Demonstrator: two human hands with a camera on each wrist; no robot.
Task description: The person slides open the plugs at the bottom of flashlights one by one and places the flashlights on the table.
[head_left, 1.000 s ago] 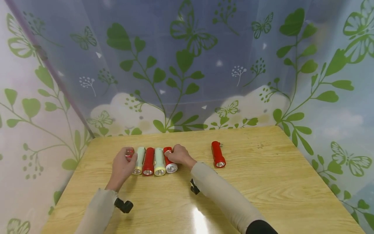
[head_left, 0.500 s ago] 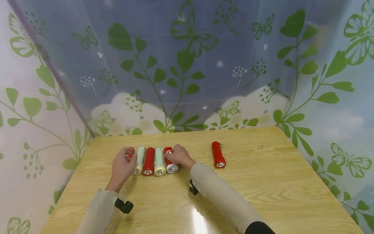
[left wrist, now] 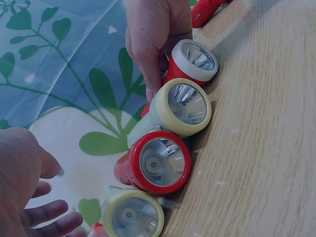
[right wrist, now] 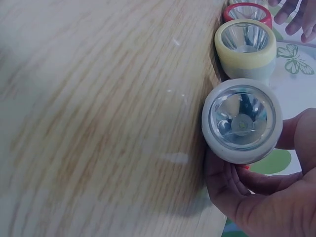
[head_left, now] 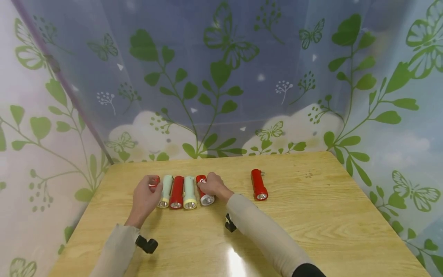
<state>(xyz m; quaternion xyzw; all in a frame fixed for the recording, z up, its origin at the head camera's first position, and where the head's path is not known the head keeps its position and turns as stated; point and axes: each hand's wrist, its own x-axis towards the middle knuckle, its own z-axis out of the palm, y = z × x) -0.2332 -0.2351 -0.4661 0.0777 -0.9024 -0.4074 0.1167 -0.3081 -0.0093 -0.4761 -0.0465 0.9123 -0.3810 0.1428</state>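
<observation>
My right hand (head_left: 215,186) grips a red flashlight with a white rim (head_left: 207,200), thumb on one side and fingers on the other; its lens (right wrist: 242,121) faces the right wrist camera. A narrow gap parts it from a pale green flashlight (head_left: 189,192). Left of that lie a red flashlight (head_left: 177,192) and another pale green flashlight (head_left: 166,190). My left hand (head_left: 145,198) hovers at the row's left end with loosely bent fingers (left wrist: 49,217), holding nothing. Behind it shows part of a red thing (head_left: 154,181), mostly hidden.
Another red flashlight (head_left: 259,184) lies apart to the right on the wooden table (head_left: 311,215). A patterned curtain (head_left: 221,96) hangs along the table's back and sides.
My right hand has shifted the white-rimmed red flashlight slightly to the right, so a gap has opened beside the pale green one. My left hand has stayed in place.
</observation>
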